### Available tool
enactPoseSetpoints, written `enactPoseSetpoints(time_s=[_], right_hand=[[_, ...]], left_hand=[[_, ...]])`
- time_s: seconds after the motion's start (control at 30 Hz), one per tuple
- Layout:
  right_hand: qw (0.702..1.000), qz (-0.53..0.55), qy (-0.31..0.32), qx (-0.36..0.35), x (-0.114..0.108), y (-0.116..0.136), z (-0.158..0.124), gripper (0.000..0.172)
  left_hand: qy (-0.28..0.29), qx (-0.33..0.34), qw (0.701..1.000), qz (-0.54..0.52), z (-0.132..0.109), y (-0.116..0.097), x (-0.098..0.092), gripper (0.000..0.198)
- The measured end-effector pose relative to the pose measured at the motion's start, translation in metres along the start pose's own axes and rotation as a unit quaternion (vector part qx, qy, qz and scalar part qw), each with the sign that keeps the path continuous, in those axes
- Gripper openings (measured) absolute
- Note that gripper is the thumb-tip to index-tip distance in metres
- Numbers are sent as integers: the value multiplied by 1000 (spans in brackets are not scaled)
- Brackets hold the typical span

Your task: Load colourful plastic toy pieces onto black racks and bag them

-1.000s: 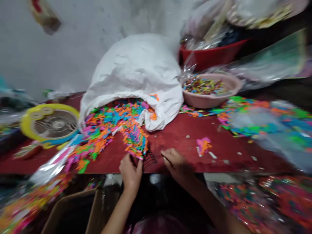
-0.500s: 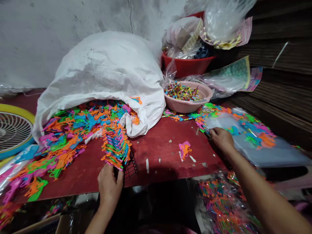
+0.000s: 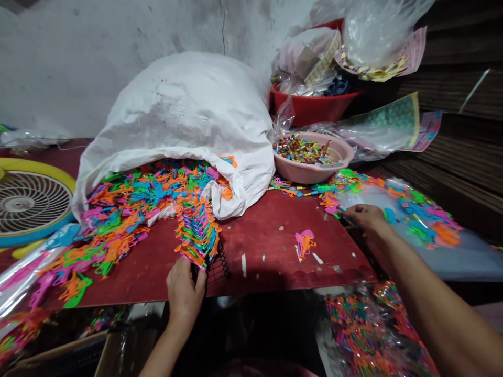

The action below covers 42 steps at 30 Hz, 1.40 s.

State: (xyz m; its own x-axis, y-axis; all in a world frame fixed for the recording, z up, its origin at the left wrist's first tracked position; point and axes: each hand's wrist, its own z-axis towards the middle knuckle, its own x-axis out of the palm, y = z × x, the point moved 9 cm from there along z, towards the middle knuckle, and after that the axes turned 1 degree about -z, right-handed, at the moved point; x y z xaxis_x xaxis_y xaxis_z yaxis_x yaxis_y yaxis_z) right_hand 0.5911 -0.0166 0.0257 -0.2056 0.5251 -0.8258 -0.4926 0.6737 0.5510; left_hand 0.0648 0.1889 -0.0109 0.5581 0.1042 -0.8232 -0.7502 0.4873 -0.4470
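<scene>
My left hand is at the table's front edge, thumb and fingers closed around the near end of a tight row of gun-shaped plastic toys. A pink toy lies between the fingertips. Under the row, part of a black mesh rack shows. My right hand reaches to the right side, beside a clear plastic bag with loose toys on it. Its fingers are pinched at a small pale-blue tip, too small to name. Two loose toys, pink and orange, lie between the hands.
A big white sack spills colourful toys over the red table. Behind stand a pink basin of small coloured tubes and a red basin of plastic bags. A fan is at left; bagged toys are below.
The view has turned slightly left, so everything sits further right. My right hand's fingers have closed into a pinch beside the toys. My left hand remains at the row's near end.
</scene>
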Motion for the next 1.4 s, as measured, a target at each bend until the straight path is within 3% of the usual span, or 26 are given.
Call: enactPoseSetpoints(time_s=[0.2,0.3,0.43,0.57,0.77,0.87,0.97,1.1,1.3,1.4], right_hand=[[982,170,62,45,4,3,-34,34],[947,308,81,26,15,24,-53,39],[907,403,124,-10,41,68,-81,40],[873,433,219,-40,84,128,-122,37],[864,391,287,-138,148,206,-182,28],[846,425,288,-144,173,223,-195,28],[859,414,259,-153,186,229,-198,26],[885,374,205,-184,185,237,-202,24],[887,341,199,-238,185,254,-215,21],[883,312,177,-301,180,262,-220,18]], left_hand=[[-6,8,999,-32,0,2,0,14],[-13,28,998,-48,0,2,2,15],[-18,34,997,-68,2,2,1,19],[0,32,996,-88,7,0,0,19],[18,40,993,-107,17,0,-1,22],[36,54,991,-118,21,1,2,21],[51,61,989,-124,26,3,6,20],[70,61,988,-124,30,6,11,24],[85,49,987,-126,29,6,12,32],[84,45,987,-131,29,6,11,33]])
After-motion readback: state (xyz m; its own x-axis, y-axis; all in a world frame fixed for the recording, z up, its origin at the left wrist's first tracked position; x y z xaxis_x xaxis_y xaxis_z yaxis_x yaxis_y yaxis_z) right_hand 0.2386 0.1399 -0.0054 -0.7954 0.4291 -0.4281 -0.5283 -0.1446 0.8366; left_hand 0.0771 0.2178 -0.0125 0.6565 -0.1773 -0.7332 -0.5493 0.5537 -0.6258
